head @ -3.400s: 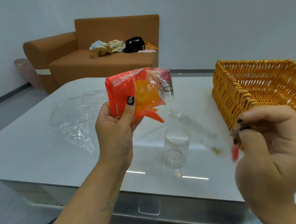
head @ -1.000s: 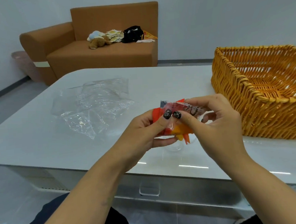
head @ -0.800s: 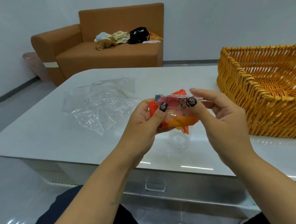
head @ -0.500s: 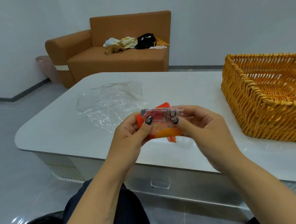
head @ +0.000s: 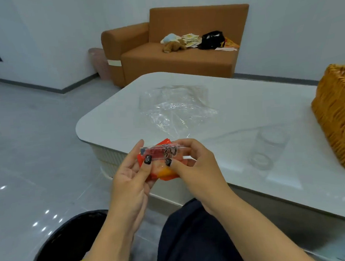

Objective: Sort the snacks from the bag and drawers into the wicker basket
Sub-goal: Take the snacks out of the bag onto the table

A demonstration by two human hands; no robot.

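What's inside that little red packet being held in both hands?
Through the clear part of the snack packet, something orange-yellow and rounded shows near the bottom. The left hand and right hand pinch its front, and their thumbs and the printed wrapper cover the rest, so what it is stays unclear.

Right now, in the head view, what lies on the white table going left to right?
Crumpled clear plastic bag → clear glass jar → orange wicker basket at the right edge. The red-and-orange snack packet is pinched in both hands, not on the table.

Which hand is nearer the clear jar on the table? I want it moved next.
Right. The right hand pinches the snack packet left of the clear jar; the left hand sits farther left.
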